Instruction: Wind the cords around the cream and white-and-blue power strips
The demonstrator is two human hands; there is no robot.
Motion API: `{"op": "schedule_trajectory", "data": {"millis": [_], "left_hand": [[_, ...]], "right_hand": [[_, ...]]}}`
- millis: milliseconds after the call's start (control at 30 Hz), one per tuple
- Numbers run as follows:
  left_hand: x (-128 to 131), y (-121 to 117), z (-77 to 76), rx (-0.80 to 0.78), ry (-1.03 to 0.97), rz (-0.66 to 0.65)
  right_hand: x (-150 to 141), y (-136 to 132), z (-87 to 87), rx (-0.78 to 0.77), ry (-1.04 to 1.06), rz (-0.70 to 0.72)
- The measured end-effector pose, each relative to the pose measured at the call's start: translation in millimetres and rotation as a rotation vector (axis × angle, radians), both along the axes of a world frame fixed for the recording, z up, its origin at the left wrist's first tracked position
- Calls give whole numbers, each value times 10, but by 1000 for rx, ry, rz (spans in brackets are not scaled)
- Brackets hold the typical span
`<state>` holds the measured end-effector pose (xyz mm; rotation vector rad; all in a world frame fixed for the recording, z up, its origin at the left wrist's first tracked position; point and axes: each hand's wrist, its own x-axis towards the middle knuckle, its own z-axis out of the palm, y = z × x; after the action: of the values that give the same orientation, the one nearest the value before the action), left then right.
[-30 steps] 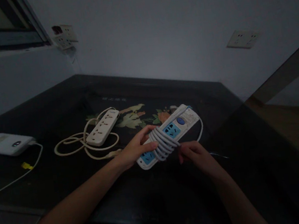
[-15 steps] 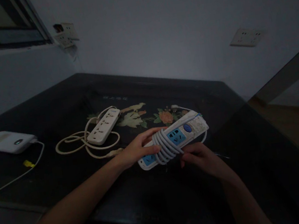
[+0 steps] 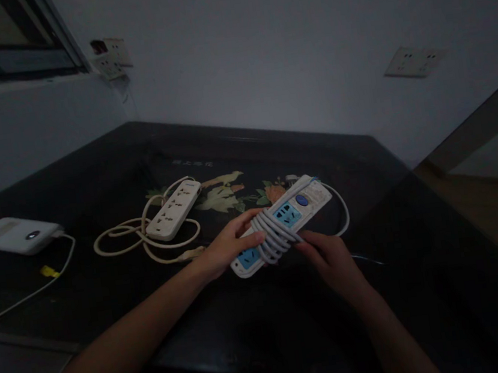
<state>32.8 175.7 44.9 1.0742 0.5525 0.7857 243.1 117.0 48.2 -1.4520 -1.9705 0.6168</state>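
Homelike room: flower-patterned table (image 3: pixel 392 205), wall sockets (image 3: pixel 414 62), window (image 3: pixel 5 50).

The white power strip (image 3: pixel 316 197) slants over the desk (image 3: pixel 264 311), far end rightward, grey cord (image 3: pixel 273 232) wound tightly around it between two blue socket panels (image 3: pixel 286 214).

the light is dim and flat, its origin hard to tell. the wall (image 3: pixel 260 58) looks dull grey-blue, while the glossy black tabletop (image 3: pixel 361 324) sinks toward darkness (a faint sheen marks its near side). the power strip (image 3: pixel 286 213) reads fairly clearly; the far-right wall socket (image 3: pixel 413 62) looks smeared.
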Motion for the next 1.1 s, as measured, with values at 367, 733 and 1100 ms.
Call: {"op": "schedule_trajectory", "data": {"millis": [367, 733, 1100], "left_hand": [[29, -8, -38, -79, 23, 41], [28, 4, -35, -42, 72, 49], [19, 37, -38, 131, 97, 41]], "right_hand": [[-69, -35, -117, 488, -581, -71], [-78, -28, -108, 447, -640, -71], [-31, -17, -73, 384, -641, -7]]}}
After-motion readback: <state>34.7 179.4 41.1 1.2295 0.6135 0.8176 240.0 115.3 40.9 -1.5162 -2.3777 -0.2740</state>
